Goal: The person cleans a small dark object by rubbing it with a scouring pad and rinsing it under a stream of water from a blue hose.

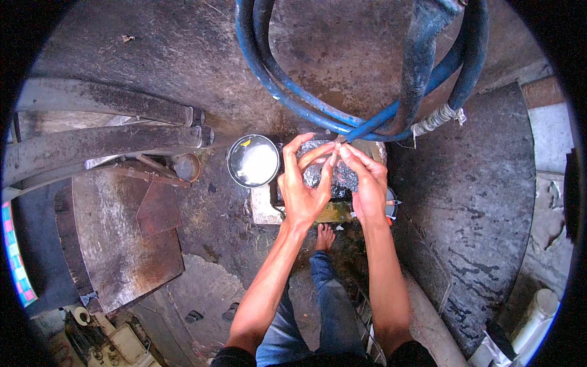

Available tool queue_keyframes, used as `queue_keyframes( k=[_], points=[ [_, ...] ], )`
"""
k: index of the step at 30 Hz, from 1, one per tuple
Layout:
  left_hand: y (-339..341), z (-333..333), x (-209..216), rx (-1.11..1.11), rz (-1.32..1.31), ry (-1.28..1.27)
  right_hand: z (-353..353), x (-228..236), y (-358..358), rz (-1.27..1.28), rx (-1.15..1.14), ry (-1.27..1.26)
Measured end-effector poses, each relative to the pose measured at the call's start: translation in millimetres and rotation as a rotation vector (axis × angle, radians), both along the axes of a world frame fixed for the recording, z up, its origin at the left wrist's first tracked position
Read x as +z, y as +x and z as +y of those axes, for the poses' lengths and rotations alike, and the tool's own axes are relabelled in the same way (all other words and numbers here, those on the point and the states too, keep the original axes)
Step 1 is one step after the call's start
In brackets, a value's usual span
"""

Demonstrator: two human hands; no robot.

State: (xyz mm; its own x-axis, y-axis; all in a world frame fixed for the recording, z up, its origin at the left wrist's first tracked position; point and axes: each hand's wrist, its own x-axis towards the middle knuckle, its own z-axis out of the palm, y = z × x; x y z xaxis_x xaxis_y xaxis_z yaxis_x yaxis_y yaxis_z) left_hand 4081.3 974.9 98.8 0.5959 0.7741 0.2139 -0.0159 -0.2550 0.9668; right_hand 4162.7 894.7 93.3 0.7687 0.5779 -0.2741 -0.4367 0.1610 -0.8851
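My left hand (302, 186) and my right hand (367, 183) meet at their fingertips in front of me. Between the fingertips is a small grey piece (342, 139), mostly covered, so its kind cannot be made out. The left hand's other fingers are bent and spread apart, while the right thumb and fingers press together on the piece. Beneath both hands lies a dark, wet, shiny surface (347, 178), partly hidden by them. Left of my left hand stands a round metal bowl (231, 164) with bright, whitish contents and a small yellow bit.
A thick blue hose (293, 109) hangs in loops just beyond my hands, wrapped with white binding (438, 121). Long metal beams (104, 136) and a rusty plate (125, 244) are at left. A large curved metal sheet (468, 202) stands at right. My bare foot (325, 237) is below.
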Motion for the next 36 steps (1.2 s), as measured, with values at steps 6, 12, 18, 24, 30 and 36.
queue_keyframes(
  k=[6,12,18,24,30,36],
  points=[
    [1,-5,0,0.043,0.022,0.086,1,-8,-5,0.005,-0.045,0.022],
    [3,-12,11,0.086,0.09,0.079,-1,-8,-7,-0.234,-0.032,-0.056],
    [9,-8,5,0.063,-0.002,-0.082,-2,-3,-11,-0.453,-0.029,-0.136],
    [13,-7,1,0.045,-0.125,-0.236,-2,0,-14,-0.481,-0.07,-0.164],
    [11,2,-4,0.018,-0.1,-0.243,-3,1,-18,-0.512,-0.062,-0.192],
    [13,5,-3,0.01,-0.09,-0.237,-3,-3,-19,-0.495,-0.062,-0.164]
  ],
)
